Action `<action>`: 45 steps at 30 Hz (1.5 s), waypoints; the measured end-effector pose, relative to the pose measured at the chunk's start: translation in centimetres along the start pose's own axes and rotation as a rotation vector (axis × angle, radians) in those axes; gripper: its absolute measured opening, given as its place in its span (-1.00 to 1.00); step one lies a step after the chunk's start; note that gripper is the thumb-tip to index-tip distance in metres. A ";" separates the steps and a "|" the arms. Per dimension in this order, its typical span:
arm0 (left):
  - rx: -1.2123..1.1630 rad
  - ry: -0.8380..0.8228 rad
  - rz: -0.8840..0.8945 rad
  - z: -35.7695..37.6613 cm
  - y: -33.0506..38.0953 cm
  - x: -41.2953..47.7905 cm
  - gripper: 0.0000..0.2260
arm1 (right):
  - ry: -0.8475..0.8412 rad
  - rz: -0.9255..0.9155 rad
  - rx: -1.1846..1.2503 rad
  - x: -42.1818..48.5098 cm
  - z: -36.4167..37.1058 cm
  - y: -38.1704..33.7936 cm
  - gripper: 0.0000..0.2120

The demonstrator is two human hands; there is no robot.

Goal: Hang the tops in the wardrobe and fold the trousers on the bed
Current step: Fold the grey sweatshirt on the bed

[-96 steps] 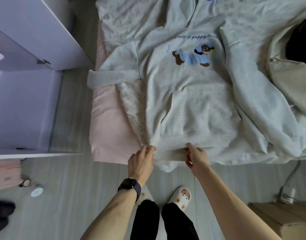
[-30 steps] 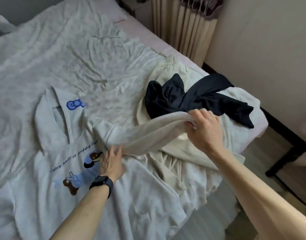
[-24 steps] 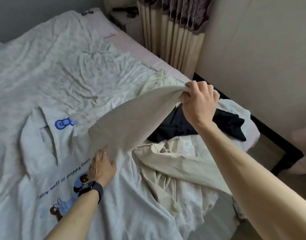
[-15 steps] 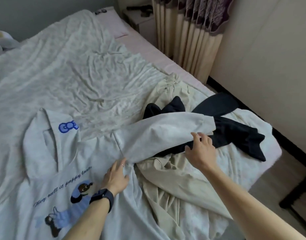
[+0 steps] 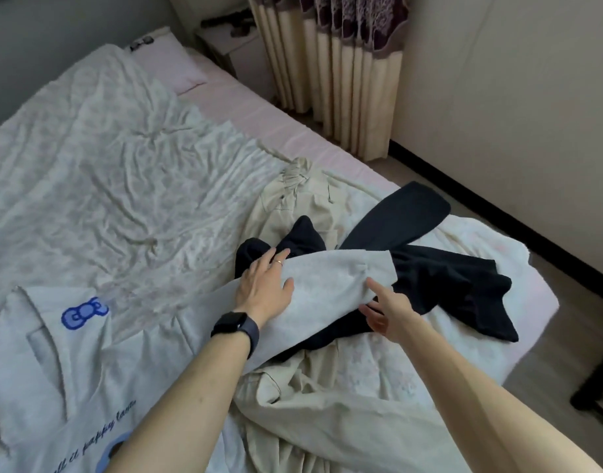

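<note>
Matt pale grey fleece hoodie (image 5: 71,387), matt black knit garment (image 5: 440,278), creased beige woven trousers (image 5: 327,414), crinkled white cloth quilt (image 5: 105,158).

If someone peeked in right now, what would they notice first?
Probably the two hands in the middle: the left hand lies flat on the grey hoodie sleeve, and the open right hand reaches to that sleeve's lower edge. Under the sleeve, a black garment sprawls over beige trousers, right of the hands. A blue bow stands out on the hoodie at the left.
</note>
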State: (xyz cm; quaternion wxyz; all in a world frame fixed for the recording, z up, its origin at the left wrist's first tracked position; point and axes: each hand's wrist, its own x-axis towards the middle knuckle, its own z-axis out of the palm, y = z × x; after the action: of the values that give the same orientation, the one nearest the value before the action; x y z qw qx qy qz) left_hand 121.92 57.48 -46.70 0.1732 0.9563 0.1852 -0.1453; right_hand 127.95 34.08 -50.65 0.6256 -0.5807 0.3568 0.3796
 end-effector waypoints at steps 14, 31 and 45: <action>0.023 0.369 -0.060 -1.1 3.2 5.6 -0.79 | 0.208 -0.563 -0.232 2.0 -0.1 -7.3 -0.76; -0.215 0.391 -0.544 17.5 -8.5 -33.0 -0.56 | -0.446 -0.500 -1.380 -12.1 -3.0 32.0 -0.61; -0.123 -0.211 -0.565 21.5 -12.2 -40.3 -0.47 | -0.042 -0.483 -1.211 -16.4 -8.8 33.6 -0.63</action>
State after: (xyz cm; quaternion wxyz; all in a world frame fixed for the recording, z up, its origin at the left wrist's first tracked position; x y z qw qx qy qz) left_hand 76.55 47.62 -55.56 0.2015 0.8344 0.4334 -0.2746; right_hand 90.56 25.59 -52.00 0.2624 -0.8867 -0.0730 0.3736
